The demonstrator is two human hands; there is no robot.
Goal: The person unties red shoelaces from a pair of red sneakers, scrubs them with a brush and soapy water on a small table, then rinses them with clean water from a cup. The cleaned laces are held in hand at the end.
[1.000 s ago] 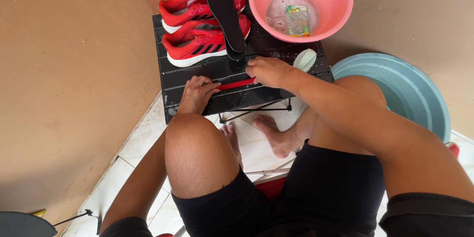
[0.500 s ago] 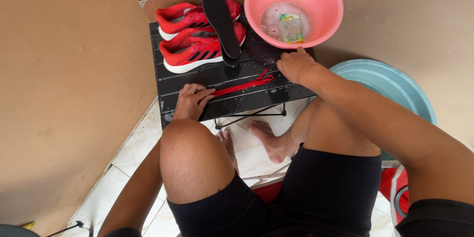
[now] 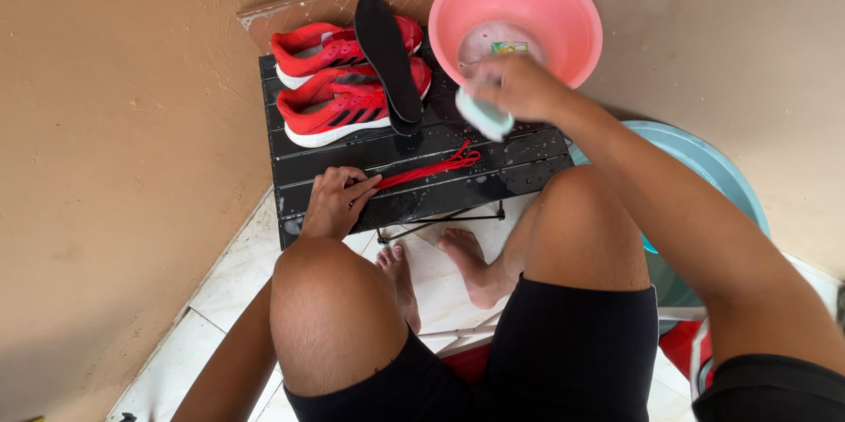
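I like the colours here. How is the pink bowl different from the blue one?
The pink bowl shows whole, with soapy water and a small packet inside; the blue bowl is mostly hidden behind the right arm, so its contents cannot be seen. The pink bowl sits at the table's far corner, the blue bowl beside the person's knee. Both are round basins.

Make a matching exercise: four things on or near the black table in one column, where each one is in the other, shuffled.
1. red shoelace
2. black insole
3. pale brush
4. pink basin

a. lying across the red shoes
b. in the right hand
c. pinned under the left hand
d. beyond the black table, holding soapy water

1-c, 2-a, 3-b, 4-d
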